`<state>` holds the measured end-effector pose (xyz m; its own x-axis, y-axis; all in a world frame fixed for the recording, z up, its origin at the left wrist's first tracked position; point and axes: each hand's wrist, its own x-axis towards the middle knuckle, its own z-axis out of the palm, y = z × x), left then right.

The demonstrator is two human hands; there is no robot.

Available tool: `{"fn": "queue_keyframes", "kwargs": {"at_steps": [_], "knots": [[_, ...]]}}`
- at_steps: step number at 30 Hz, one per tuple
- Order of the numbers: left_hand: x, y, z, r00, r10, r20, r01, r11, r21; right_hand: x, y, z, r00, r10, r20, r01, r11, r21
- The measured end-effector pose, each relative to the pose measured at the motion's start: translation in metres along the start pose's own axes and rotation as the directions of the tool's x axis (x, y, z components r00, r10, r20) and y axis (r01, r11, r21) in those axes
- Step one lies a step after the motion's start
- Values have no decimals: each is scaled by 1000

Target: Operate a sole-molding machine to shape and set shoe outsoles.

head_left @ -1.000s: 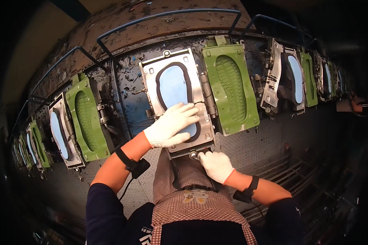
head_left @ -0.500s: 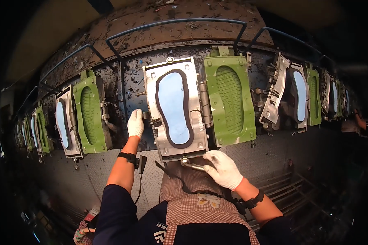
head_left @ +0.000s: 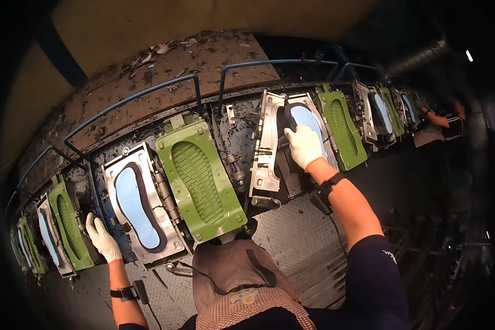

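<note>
My left hand (head_left: 102, 239), in a white knit glove, is open beside the left edge of a silver sole mold (head_left: 168, 237) holding a light blue sole-shaped piece (head_left: 136, 206) with a dark rim. My right hand (head_left: 306, 147), gloved too, reaches over another mold further right. Its fingers are curled closed between a tilted metal frame plate (head_left: 267, 179) and a second blue sole piece (head_left: 307, 116), partly covering that piece. What the fingers grip is hidden. A green mold half (head_left: 199, 181) with a tread pattern lies open between my hands.
More open molds with green halves (head_left: 344, 129) line the bench to both sides. Blue metal rails (head_left: 137, 94) run behind them, before a board (head_left: 165, 66) littered with scraps. A lever handle (head_left: 177, 269) juts from the near mold. Another person's arm (head_left: 437, 118) shows at far right.
My right hand has left the lever handle on the near mold and moved to the mold on the right. The view has swung rightward. My left hand remains by the near mold's left side.
</note>
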<state>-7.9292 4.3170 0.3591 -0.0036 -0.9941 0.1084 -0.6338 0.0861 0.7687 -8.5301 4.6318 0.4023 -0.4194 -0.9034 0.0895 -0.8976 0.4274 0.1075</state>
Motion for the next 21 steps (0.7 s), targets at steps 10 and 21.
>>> {"fn": "queue_keyframes", "kwargs": {"at_steps": [10, 21], "knots": [[-279, 253, 254, 841, 263, 473, -260, 963, -73, 36, 46, 22, 976, -145, 163, 92, 952, 293], [-389, 314, 340, 477, -168, 863, 292, 956, 24, 33, 95, 12, 959, -201, 199, 64, 841, 538]]}}
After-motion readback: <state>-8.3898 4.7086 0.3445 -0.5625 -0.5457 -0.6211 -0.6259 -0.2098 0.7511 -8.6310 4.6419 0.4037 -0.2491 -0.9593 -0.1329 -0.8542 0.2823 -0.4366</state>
